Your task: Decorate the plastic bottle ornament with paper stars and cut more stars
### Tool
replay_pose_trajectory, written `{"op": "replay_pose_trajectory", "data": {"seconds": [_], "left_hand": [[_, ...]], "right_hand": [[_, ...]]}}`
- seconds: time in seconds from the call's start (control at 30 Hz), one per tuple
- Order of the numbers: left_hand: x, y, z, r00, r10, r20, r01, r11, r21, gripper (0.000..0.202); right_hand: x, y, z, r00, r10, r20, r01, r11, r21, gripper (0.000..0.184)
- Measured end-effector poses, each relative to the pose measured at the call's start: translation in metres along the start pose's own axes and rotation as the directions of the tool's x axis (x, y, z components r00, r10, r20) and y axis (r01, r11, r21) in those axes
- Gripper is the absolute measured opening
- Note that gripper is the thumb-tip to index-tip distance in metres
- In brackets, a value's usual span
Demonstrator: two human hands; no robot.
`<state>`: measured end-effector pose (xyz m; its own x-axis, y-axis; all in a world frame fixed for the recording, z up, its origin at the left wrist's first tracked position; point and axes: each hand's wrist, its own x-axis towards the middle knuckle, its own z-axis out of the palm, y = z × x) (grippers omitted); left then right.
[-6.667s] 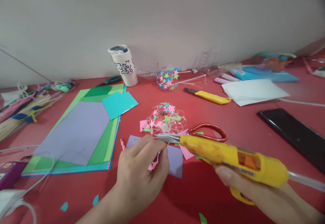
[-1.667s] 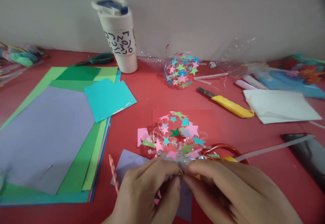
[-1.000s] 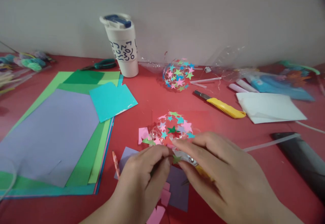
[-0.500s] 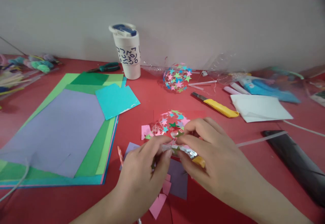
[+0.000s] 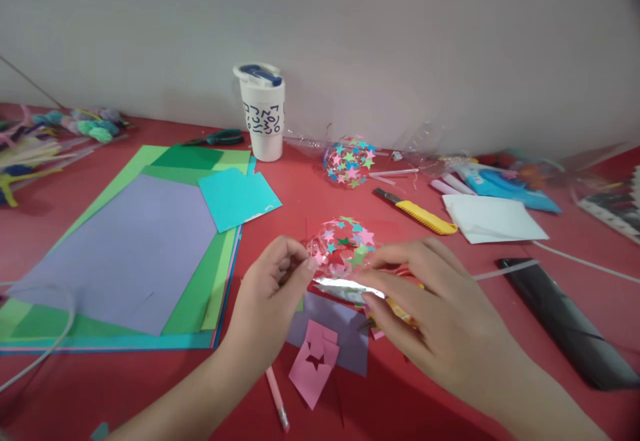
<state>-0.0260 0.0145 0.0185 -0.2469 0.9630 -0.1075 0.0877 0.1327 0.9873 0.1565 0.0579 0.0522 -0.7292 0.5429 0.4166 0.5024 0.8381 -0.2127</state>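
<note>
Pink paper [image 5: 314, 377] is less hidden now. By the nearer starry ball [image 5: 343, 241] on the desk [image 5: 309, 191], left fingers [image 5: 299, 277] are curled, hold unclear; right fingers [image 5: 389, 282] are spread, scissors [image 5: 343, 285] partly covered.

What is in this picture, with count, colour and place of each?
Tumbler: one, white, by wall
Starry ball: one, clear, right of tumbler
Starry dome: one, clear, centre
Pliers: one, teal, left of tumbler
Paper stack: one, multicoloured, left
Notched card: one, cyan, on stack edge
Craft supplies: several, mixed, far left
Cable: one, white, left
Cutter: one, yellow, centre right
Flat sheet: one, white, right
Packet: one, blue, behind flat sheet
Dark device: one, black, far right
Scissors: one, silver blades, before dome
Half-hidden tool: one, yellow, right of scissors
Cut paper: count unclear, pink, front
Loose paper: one, purple, under cut paper
Pencil: one, pink, front
Table: one, red, underneath
Left hand: one, left of dome
Right hand: one, right of dome
</note>
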Motion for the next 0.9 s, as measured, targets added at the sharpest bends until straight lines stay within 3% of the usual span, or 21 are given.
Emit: {"op": "replay_pose_trajectory", "data": {"seconds": [0.23, 0.43, 0.53, 0.63, 0.7, 0.8, 0.9], "left_hand": [[0.004, 0.0, -0.004, 0.994, -0.1, 0.036, 0.106, 0.961, -0.257, 0.026], [0.005, 0.001, -0.005, 0.997, -0.056, 0.057, 0.069, 0.962, -0.263, 0.045], [0.001, 0.003, -0.004, 0.985, -0.084, 0.151, 0.133, 0.926, -0.352, 0.046], [-0.006, 0.006, -0.002, 0.934, -0.153, 0.324, 0.296, 0.838, -0.459, 0.048], [-0.011, 0.008, 0.001, 0.906, -0.182, 0.383, 0.367, 0.79, -0.491, 0.049], [-0.019, 0.009, 0.004, 0.912, -0.174, 0.371, 0.347, 0.809, -0.475, 0.05], [-0.024, 0.007, 0.003, 0.93, -0.095, 0.355, 0.248, 0.875, -0.415, 0.048]], "right_hand": [[-0.001, -0.003, -0.005, 0.998, 0.059, -0.004, -0.059, 0.998, -0.029, 0.013], [0.005, -0.01, -0.011, 0.998, 0.025, -0.054, -0.026, 1.0, -0.015, 0.013], [0.006, -0.017, -0.009, 0.999, 0.012, -0.049, -0.011, 1.0, 0.027, 0.011], [0.005, -0.026, -0.001, 1.0, 0.018, -0.023, -0.014, 0.992, 0.127, 0.011], [0.004, -0.034, 0.005, 1.0, 0.028, -0.01, -0.026, 0.984, 0.178, 0.009], [0.002, -0.044, 0.015, 0.993, 0.116, -0.009, -0.113, 0.976, 0.187, 0.004], [0.001, -0.048, 0.02, 0.98, 0.199, -0.015, -0.193, 0.965, 0.177, 0.004]]}}
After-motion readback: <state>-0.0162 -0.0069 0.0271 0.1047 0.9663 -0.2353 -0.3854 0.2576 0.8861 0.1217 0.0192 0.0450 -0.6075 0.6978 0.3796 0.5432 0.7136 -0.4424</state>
